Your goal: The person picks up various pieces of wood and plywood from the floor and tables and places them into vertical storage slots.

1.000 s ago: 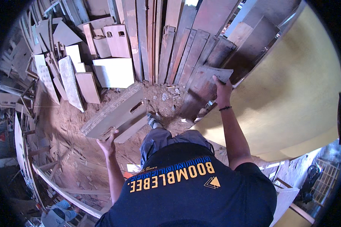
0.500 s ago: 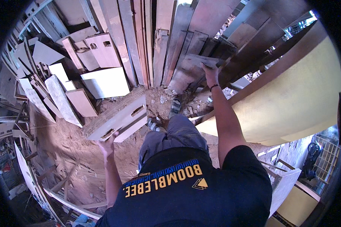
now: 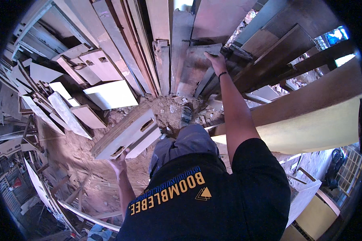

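My left hand (image 3: 118,161) is closed on the near edge of pale wooden boards (image 3: 126,134) with cut-out slots. Several layers seem stacked together, tilted above the dirt floor left of my legs. Ahead and to the right, my right hand (image 3: 216,63) grips the top edge of a worn brown board (image 3: 198,62), its thumb over the edge and the other fingers mostly hidden. That board stands nearly upright against other planks, its lower end near the floor.
Tall planks (image 3: 126,44) lean along the far side. White and brown offcuts (image 3: 110,94) stand at the left. A large curved yellow-faced sheet (image 3: 309,124) lies close to my right arm. Wood scraps (image 3: 80,188) litter the dirt floor, and rubble surrounds my foot (image 3: 186,114).
My right hand has moved slightly left and farther away, and the brown board with it now stands closer to the planks behind. My left hand still holds the pale boards.
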